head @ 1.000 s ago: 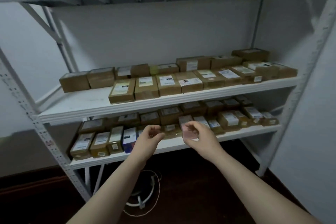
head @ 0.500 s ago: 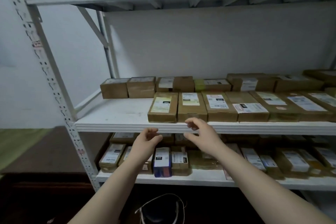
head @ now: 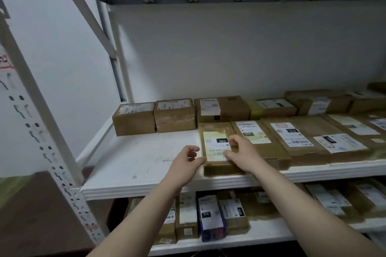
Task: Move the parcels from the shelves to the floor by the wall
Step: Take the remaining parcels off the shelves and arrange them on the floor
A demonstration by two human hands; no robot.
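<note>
Head view: right hand (head: 243,153) lies on the 060-labelled parcel (head: 214,131), grip unclear, left hand (head: 187,159) loose and empty beside it; I'd clamp both sides before lifting.

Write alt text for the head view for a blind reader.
A person reaches for a brown parcel labelled 060 at the front of a white shelf, right hand on its top, left hand at its left edge. More parcels line this shelf and the shelf below.
</note>
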